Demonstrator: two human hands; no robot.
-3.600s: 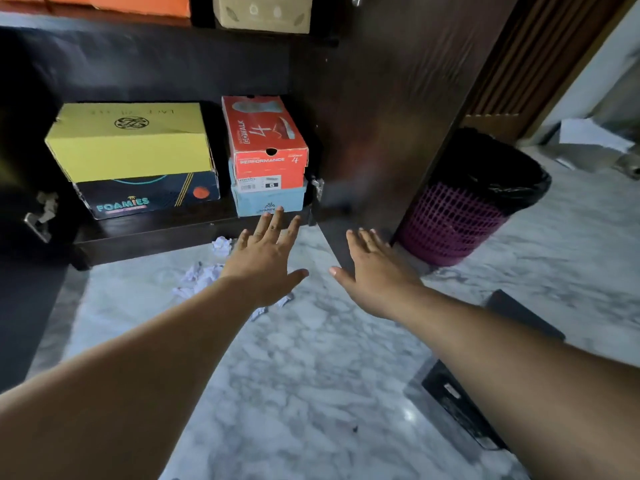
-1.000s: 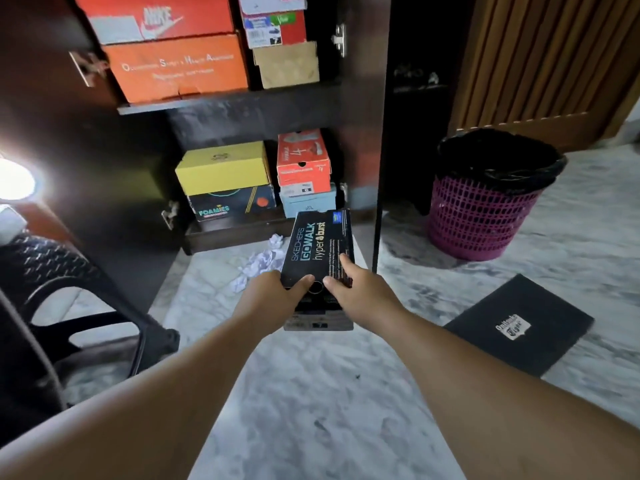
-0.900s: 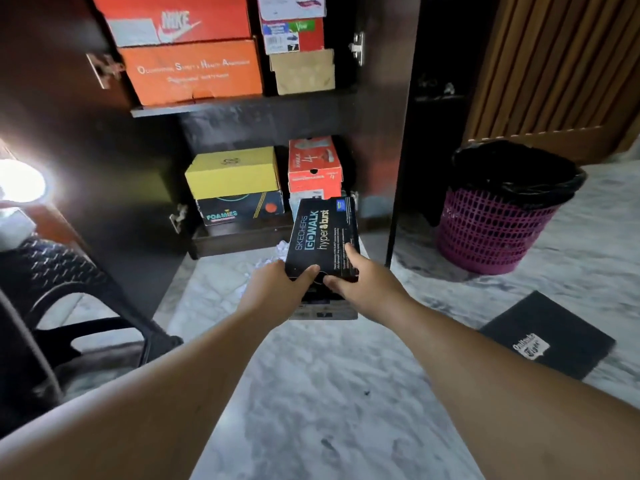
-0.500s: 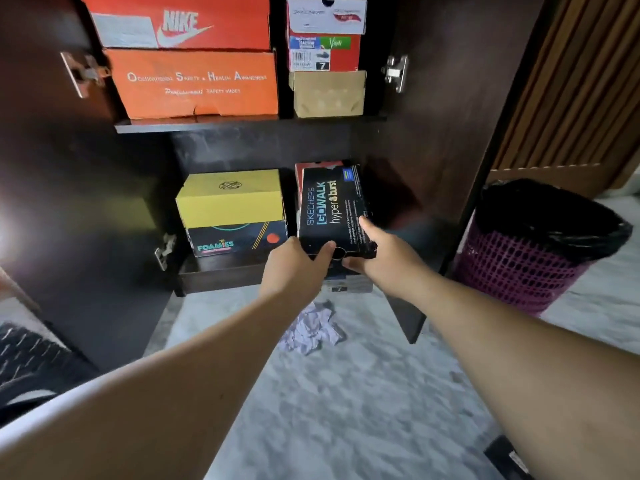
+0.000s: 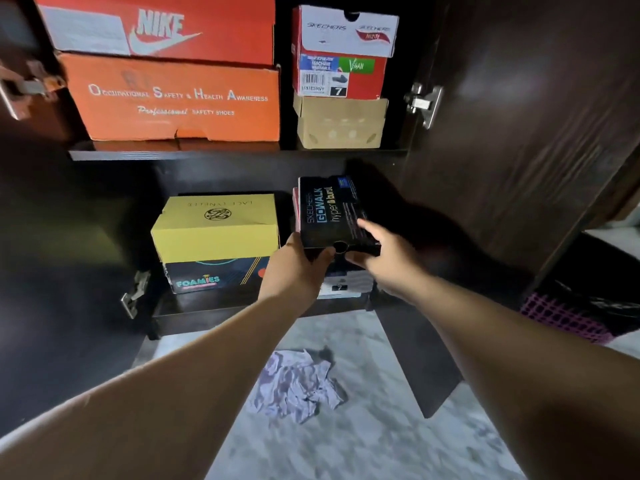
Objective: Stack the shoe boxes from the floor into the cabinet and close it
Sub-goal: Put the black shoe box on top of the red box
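Both hands on the black rectangular cardboard Skechers shoe box [image 5: 330,213]: left hand [image 5: 298,268] grips its near edge, right hand [image 5: 388,258] clasps the near right corner, thumb across the lid. It sits at the lower shelf, three o'clock of the matte yellow cardboard box [image 5: 216,225], over a partly hidden stack. Placing step; next, I'd judge, slide it in squarely and let go.

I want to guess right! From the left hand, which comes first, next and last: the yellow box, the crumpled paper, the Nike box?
1. Yellow box, just left of the left hand, lower shelf.
2. Crumpled paper, below on the floor.
3. Nike box, top left, upper shelf.
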